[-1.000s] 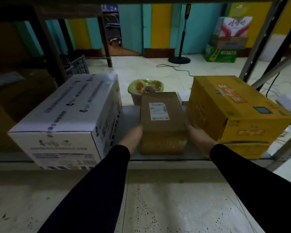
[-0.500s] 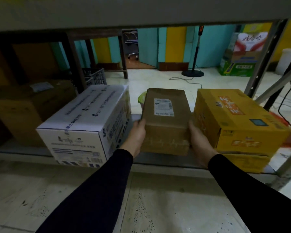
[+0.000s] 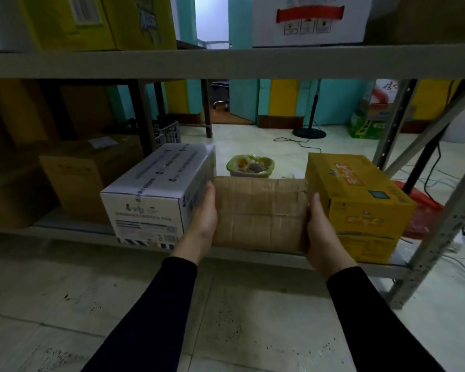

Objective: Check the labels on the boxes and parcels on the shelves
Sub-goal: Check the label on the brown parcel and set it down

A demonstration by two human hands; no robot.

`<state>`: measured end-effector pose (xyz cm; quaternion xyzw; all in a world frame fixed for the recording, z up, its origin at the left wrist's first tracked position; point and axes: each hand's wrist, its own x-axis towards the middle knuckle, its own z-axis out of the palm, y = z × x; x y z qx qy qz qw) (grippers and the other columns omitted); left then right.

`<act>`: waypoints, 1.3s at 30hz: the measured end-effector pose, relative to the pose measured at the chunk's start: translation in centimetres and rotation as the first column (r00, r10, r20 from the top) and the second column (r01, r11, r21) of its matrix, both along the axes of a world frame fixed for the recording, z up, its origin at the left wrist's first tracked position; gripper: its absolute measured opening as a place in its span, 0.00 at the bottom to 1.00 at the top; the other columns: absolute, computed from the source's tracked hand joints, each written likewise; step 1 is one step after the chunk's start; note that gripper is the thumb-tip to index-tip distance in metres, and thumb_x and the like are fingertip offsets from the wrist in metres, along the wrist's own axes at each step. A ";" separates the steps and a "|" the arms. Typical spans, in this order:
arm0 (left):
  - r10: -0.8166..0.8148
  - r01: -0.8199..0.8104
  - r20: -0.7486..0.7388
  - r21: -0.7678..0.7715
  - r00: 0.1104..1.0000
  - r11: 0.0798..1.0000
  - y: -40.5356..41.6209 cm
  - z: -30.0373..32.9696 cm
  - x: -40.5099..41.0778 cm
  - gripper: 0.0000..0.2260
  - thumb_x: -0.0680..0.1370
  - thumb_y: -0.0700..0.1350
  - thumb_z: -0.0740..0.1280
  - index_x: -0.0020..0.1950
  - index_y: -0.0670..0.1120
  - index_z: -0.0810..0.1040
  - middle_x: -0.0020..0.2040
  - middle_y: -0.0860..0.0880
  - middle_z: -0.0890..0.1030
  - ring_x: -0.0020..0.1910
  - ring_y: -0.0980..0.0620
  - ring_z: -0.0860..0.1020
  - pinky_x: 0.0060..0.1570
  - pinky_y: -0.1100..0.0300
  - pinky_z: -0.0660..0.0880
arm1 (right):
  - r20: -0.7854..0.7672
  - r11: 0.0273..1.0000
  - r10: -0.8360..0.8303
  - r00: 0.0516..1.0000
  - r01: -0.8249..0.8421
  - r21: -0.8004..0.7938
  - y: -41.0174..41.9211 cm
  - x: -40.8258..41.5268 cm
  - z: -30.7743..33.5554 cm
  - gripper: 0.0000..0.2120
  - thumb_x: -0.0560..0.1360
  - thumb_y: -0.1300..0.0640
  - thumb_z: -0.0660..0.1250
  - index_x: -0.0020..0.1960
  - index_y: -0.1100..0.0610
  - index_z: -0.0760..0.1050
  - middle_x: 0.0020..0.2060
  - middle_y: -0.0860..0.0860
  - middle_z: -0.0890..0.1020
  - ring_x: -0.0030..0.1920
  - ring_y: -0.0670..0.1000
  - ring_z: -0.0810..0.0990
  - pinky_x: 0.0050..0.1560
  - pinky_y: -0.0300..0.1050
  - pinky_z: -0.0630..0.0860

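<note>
The scene is dim, and the shelf bay on the left, around the brown cardboard boxes, lies in deep shadow. The brightest light comes from the open doorway at the top and from the pale floor behind the rack. The tiles in front have a faint shine. The wide lens bends the shelf beam and the right upright. Box print is soft and not readable.
</note>
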<state>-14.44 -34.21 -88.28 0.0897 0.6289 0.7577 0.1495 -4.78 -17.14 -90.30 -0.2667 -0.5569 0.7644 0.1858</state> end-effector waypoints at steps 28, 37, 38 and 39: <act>-0.321 0.328 0.070 -0.148 0.944 0.933 -4.5 -2.5 1.4 0.26 0.73 0.23 0.62 0.63 0.49 0.72 0.62 0.43 0.79 0.56 0.44 0.78 0.45 0.54 0.77 | 0.008 0.985 0.005 1.000 -0.007 0.170 0.0 4.5 -3.5 0.22 0.76 0.33 0.63 0.67 0.40 0.73 0.60 0.44 0.82 0.60 0.50 0.80 0.64 0.58 0.76; -0.260 0.255 0.024 -0.303 0.965 0.918 -3.6 -2.5 1.4 0.27 0.78 0.44 0.70 0.74 0.54 0.64 0.60 0.51 0.75 0.52 0.53 0.75 0.43 0.58 0.75 | -0.020 0.941 0.032 0.999 -0.024 0.338 0.0 4.4 -5.0 0.20 0.81 0.46 0.64 0.72 0.42 0.71 0.61 0.44 0.82 0.60 0.48 0.81 0.63 0.55 0.79; -0.244 0.238 0.019 -0.300 0.970 0.924 -3.4 -2.1 1.4 0.28 0.76 0.55 0.71 0.74 0.56 0.65 0.63 0.53 0.75 0.56 0.52 0.75 0.53 0.54 0.75 | -0.031 0.941 0.066 0.997 -0.052 0.333 0.1 4.4 -5.1 0.19 0.81 0.47 0.65 0.71 0.41 0.72 0.61 0.44 0.82 0.60 0.47 0.81 0.62 0.53 0.79; -0.232 0.226 0.013 -0.274 0.973 0.935 -3.2 -1.8 1.4 0.33 0.72 0.66 0.70 0.74 0.56 0.68 0.66 0.53 0.76 0.61 0.50 0.75 0.62 0.48 0.72 | -0.032 0.939 0.102 0.994 -0.086 0.332 0.2 4.5 -5.2 0.17 0.81 0.50 0.65 0.69 0.40 0.72 0.60 0.43 0.81 0.59 0.47 0.81 0.60 0.51 0.80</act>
